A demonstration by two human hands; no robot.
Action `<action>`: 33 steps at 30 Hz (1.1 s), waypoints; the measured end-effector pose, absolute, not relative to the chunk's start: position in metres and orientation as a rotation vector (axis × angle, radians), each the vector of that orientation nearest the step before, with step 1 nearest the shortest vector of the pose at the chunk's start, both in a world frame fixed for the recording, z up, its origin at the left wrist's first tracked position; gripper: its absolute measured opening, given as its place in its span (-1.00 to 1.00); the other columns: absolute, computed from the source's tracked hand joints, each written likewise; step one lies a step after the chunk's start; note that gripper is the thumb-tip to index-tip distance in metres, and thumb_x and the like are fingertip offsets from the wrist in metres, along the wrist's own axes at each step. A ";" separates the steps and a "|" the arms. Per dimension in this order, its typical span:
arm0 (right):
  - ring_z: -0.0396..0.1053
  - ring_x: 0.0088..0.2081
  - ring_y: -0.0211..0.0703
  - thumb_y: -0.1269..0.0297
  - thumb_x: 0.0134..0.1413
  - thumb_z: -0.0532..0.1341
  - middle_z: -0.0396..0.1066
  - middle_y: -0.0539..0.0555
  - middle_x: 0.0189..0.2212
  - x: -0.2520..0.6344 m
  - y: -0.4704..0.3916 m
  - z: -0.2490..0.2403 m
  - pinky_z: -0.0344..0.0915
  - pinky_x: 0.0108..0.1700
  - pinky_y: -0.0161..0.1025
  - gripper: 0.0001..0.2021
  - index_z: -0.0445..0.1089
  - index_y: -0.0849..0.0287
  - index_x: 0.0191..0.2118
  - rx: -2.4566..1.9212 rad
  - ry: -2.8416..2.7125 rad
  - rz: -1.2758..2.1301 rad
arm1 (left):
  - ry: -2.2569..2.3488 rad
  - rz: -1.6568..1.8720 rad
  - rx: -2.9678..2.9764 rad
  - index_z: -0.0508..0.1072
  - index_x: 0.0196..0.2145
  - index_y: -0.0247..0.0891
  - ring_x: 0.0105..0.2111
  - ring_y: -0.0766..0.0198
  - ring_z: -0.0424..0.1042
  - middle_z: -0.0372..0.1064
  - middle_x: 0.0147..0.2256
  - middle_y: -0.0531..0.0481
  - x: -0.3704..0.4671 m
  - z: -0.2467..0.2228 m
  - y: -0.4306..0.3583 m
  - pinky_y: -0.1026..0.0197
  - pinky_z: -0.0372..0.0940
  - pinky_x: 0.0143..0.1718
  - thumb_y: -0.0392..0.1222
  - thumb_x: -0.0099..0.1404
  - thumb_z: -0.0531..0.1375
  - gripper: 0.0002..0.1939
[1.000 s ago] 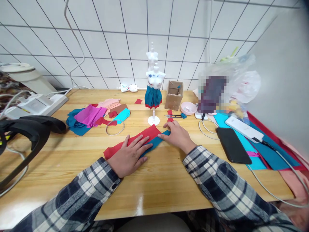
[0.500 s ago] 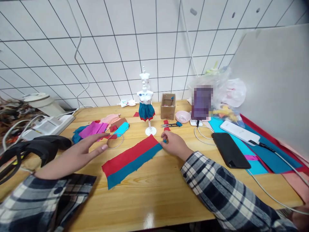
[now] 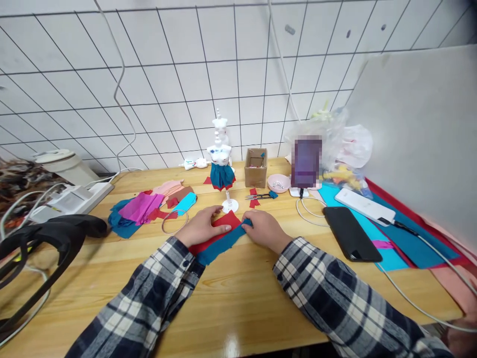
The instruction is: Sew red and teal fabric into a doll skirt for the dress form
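A strip of red and blue fabric lies slantwise on the wooden table in front of me. My left hand rests over the red part, its fingers extended and the thumb pointing right; it covers much of the strip's left half. At the strip's right end, my right hand pinches the blue corner between thumb and curled fingers. Just behind the fabric stands a small white dress form wearing a blue skirt with a red hem. Thread snips lie behind my right hand.
Fabric scraps and a thin ring lie to the left, near a black headset-like object. At the back are a cardboard box and a pink bowl. A black phone and white power bank sit right, with cables.
My left hand has moved right from beside the scraps and ring onto the fabric strip. My right hand stays at the strip's right corner. The view has shifted slightly.
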State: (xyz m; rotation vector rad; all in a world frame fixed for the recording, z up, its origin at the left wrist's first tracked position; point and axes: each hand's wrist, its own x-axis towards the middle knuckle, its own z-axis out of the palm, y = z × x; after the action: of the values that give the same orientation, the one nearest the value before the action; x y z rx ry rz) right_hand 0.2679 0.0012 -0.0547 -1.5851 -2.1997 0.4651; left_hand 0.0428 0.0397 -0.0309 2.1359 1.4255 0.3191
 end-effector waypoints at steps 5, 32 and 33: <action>0.41 -0.30 -0.14 0.25 0.20 0.15 0.51 0.02 -0.32 0.268 0.002 -0.055 0.10 -0.34 -0.28 -0.86 0.40 0.10 -0.17 -1.663 -2.122 0.492 | 1.474 0.342 2.163 0.35 0.15 -0.29 0.08 -0.14 0.36 0.36 0.09 -0.29 0.039 -0.040 0.035 -0.16 0.26 0.10 0.32 0.06 0.26 -0.16; 0.39 -0.21 -0.09 0.22 0.27 0.04 0.48 0.12 -0.27 0.263 -0.039 -0.021 0.32 -0.15 -0.12 -0.76 0.43 0.11 -0.16 -0.818 -2.029 0.222 | 1.201 0.949 2.466 0.53 -0.46 -0.11 -0.16 0.11 0.43 0.56 -0.33 0.02 0.047 -0.014 -0.003 -0.22 -0.12 0.25 -0.09 0.22 0.21 -0.84; 0.39 -0.18 -0.09 0.22 0.27 0.06 0.47 0.11 -0.25 0.261 -0.037 -0.021 0.32 -0.12 -0.12 -0.78 0.44 0.11 -0.16 -0.839 -2.026 0.262 | 1.192 0.937 2.472 0.52 -0.46 -0.11 -0.16 0.11 0.44 0.56 -0.34 0.03 0.047 -0.013 -0.004 -0.23 -0.15 0.26 -0.08 0.22 0.20 -0.84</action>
State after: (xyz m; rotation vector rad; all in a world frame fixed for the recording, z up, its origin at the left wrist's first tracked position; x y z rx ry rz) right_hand 0.2610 -0.0372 -0.0214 -0.8391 -2.0260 0.2624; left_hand 0.0474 -0.0038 -0.0133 2.4721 1.1922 0.9374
